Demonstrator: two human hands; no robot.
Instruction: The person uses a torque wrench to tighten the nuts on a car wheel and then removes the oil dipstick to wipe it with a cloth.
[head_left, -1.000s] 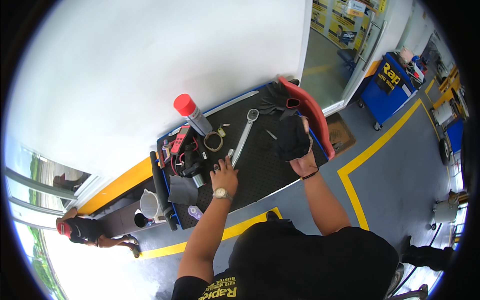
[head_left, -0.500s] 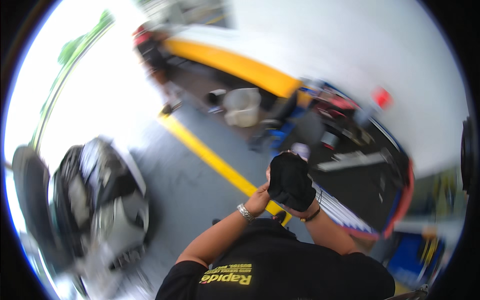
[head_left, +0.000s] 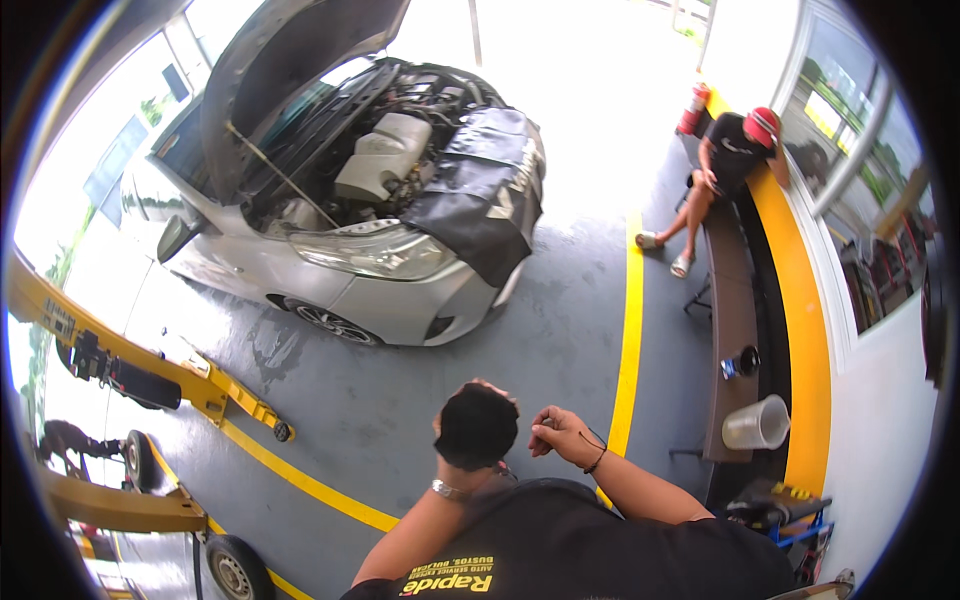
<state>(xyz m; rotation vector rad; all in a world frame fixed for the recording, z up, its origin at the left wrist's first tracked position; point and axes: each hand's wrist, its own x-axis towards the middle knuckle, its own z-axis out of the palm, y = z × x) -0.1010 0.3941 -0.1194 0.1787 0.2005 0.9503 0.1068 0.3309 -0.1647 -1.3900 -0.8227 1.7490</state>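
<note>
My left hand [head_left: 445, 458] is wrapped round a bunched black cloth item [head_left: 475, 425] held in front of my body, which hides most of the fingers. My right hand [head_left: 563, 437] is a little to the right of it, apart from it, with loosely curled fingers and nothing visible in them. Beyond both hands is a silver car [head_left: 380, 300] with its hood [head_left: 250, 80] propped up, engine [head_left: 385, 150] exposed and a dark cover [head_left: 460, 200] draped over the front fender.
A person [head_left: 735, 150] in a red cap sits on a brown bench [head_left: 728, 290] at right, with a translucent bucket [head_left: 757, 422] and dark cup [head_left: 740, 362] nearer. Yellow lift arms [head_left: 155, 365] and wheels [head_left: 233, 570] stand at left. Yellow lines [head_left: 632, 310] mark the floor.
The view has swung leftward from the tool cart and wall to the car. The black cloth has passed from my right hand to my left, and my right hand has moved off it.
</note>
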